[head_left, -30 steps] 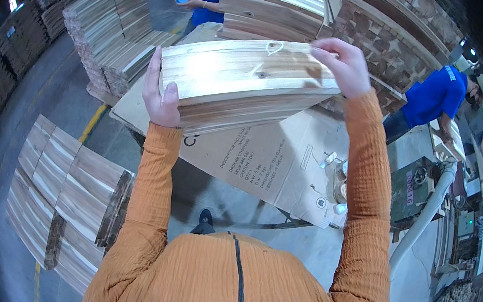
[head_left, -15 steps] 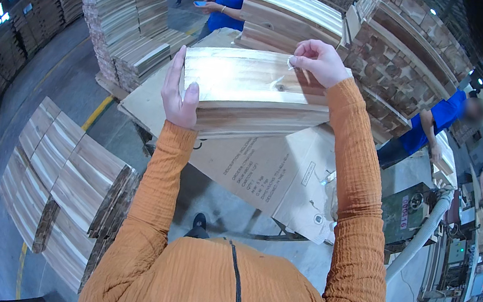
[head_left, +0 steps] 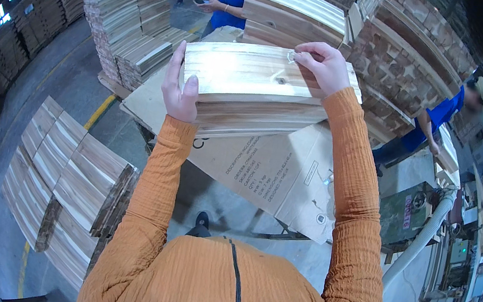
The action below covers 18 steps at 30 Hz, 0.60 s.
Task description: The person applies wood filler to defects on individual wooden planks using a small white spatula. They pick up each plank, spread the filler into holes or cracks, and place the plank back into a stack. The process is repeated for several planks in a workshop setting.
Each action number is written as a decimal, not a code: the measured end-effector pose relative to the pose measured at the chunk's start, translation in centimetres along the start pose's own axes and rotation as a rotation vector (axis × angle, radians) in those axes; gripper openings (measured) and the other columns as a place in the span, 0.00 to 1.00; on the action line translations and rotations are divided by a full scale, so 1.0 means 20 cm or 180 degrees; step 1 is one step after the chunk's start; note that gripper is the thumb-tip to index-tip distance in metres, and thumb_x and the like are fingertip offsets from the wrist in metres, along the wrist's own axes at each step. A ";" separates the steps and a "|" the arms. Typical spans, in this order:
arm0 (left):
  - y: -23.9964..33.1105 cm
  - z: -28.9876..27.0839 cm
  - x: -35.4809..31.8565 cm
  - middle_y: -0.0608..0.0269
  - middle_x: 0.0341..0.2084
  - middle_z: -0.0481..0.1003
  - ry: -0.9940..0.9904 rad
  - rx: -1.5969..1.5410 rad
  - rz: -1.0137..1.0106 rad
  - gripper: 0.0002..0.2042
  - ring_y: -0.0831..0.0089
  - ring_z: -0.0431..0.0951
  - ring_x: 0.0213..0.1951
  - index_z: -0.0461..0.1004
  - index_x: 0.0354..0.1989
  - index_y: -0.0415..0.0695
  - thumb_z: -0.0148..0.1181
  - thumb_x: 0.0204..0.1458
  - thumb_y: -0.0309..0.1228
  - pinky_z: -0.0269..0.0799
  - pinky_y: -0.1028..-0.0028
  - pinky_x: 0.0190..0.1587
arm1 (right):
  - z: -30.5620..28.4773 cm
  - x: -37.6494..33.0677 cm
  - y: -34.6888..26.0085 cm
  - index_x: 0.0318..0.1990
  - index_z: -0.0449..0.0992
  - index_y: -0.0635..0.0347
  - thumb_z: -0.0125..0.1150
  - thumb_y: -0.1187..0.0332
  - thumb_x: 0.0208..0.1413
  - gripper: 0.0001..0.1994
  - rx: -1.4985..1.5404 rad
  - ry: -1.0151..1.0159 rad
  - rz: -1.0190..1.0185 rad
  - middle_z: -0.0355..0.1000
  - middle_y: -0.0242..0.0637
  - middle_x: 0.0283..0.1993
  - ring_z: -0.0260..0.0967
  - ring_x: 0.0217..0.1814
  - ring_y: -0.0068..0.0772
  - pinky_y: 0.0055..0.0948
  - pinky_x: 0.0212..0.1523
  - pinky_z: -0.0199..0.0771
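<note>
Presently steadies top board (head_left: 240, 73) with left hand (head_left: 181, 97), fingers extended flat along left end, apparently to prevent sliding; pinches with right hand (head_left: 325, 70), fingers curled to thumb, at pale mark (head_left: 290, 58) near far edge. Unable to confirm anything gripped there. Locates it atop stacked boards (head_left: 259, 116) on cardboard-covered bench (head_left: 301, 188), presumably raised for reach.

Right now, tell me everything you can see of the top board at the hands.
The top board looks like pale wood with streaked grain: long, glare on its left half, a dark knot right of centre and pale marks near it. It lies broad face up, running left to right, on a stack of boards above printed cardboard. The left hand rests spread against its left end; the right hand is at its far edge, rightward, fingertip contact unclear.
</note>
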<state>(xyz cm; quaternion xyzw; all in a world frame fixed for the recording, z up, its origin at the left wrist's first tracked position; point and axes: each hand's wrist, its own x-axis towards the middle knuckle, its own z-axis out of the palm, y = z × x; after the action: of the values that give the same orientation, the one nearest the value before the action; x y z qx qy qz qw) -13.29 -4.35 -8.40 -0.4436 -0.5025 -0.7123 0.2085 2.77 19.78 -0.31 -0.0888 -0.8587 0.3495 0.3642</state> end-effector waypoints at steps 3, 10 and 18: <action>0.00 0.00 -0.01 0.45 0.54 0.66 0.0044 -0.0165 -0.0184 0.33 0.60 0.66 0.56 0.59 0.60 0.30 0.47 0.47 0.42 0.57 0.68 0.59 | 0.02 0.03 -0.06 0.35 0.80 0.64 0.66 0.64 0.47 0.12 0.0273 -0.0218 0.0499 0.76 0.33 0.30 0.72 0.33 0.21 0.23 0.37 0.71; 0.01 -0.01 0.00 0.43 0.53 0.67 0.0017 -0.0036 -0.0001 0.34 0.59 0.66 0.57 0.60 0.59 0.29 0.48 0.46 0.42 0.58 0.67 0.59 | 0.03 0.03 -0.06 0.35 0.81 0.63 0.66 0.63 0.48 0.12 -0.0031 -0.0136 0.0479 0.76 0.32 0.28 0.70 0.29 0.19 0.22 0.32 0.71; -0.02 -0.01 0.00 0.43 0.53 0.67 0.0115 0.0124 0.0184 0.34 0.57 0.66 0.57 0.61 0.58 0.29 0.48 0.46 0.44 0.58 0.66 0.59 | -0.03 -0.05 -0.01 0.41 0.79 0.58 0.57 0.65 0.53 0.11 -0.1283 0.0197 -0.0925 0.76 0.38 0.42 0.70 0.46 0.36 0.35 0.50 0.66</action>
<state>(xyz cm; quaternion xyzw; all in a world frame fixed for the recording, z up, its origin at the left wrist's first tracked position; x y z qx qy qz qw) -13.70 -4.28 -8.57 -0.4409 -0.4994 -0.7039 0.2466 3.96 19.59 -0.52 -0.0459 -0.9032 0.1123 0.4117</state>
